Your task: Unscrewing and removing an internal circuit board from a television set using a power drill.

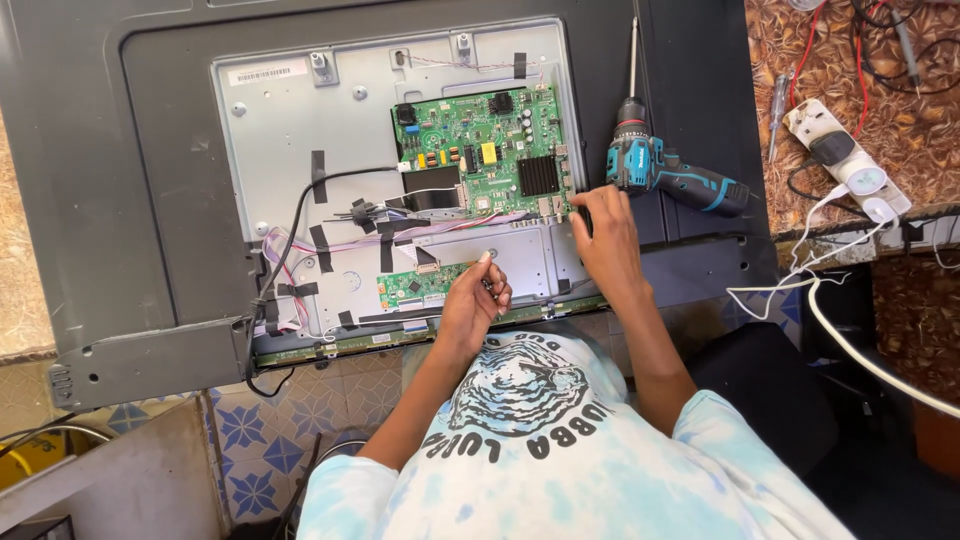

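A flat-screen television [150,200] lies face down with its back cover off, showing a silver metal plate [290,140]. A green main circuit board [480,150] is mounted at the plate's upper right. A smaller green board [415,285] sits near the lower edge. My left hand [472,300] hovers over that smaller board, fingers curled around small dark pieces that look like screws. My right hand [605,235] rests at the main board's lower right corner, fingertips touching its edge. It holds nothing that I can see.
A teal and black cordless drill [665,175] lies on the television just right of my right hand, bit pointing away. A white power strip [845,160], a screwdriver [778,110] and tangled wires lie on the patterned surface at right. White cable [830,320] trails down.
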